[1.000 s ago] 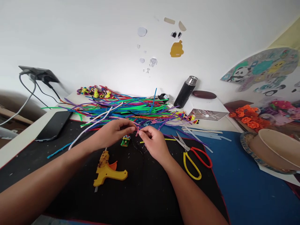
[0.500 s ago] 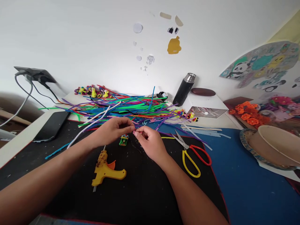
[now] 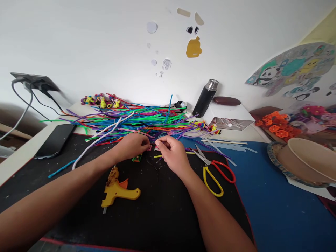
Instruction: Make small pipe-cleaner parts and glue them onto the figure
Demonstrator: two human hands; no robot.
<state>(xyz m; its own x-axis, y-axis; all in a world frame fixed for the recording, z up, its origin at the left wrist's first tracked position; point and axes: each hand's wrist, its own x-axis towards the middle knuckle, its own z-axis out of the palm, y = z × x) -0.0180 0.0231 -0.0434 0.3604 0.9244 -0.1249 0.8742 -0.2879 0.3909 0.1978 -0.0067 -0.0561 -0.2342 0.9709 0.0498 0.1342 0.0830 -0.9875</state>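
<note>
Fingers of my left hand (image 3: 133, 145) are closed above the black mat (image 3: 162, 210), with a small pink piece (image 3: 149, 148) at their tips. My right hand (image 3: 170, 151) is pinched close beside it; whatever lies between its fingertips is too small to name. A small gap parts the two hands. Partly hidden under my left hand is a small green figure (image 3: 137, 158). Nearer to me lies a yellow glue gun (image 3: 115, 189) with an orange trigger. Scissors (image 3: 208, 162) with one red and one yellow handle lie open right of my right hand.
Coloured pipe cleaners (image 3: 136, 119) are heaped behind my hands. A phone (image 3: 55, 140) lies at the left. Behind stand a black flask (image 3: 205, 98) and a white box (image 3: 231, 113). Small figures (image 3: 101, 101) sit at the back left; a beige bowl (image 3: 312, 159) is at the right.
My hands have moved apart, from touching at the fingertips to a small gap. My left hand now covers more of the green figure. The whole view has shifted slightly.
</note>
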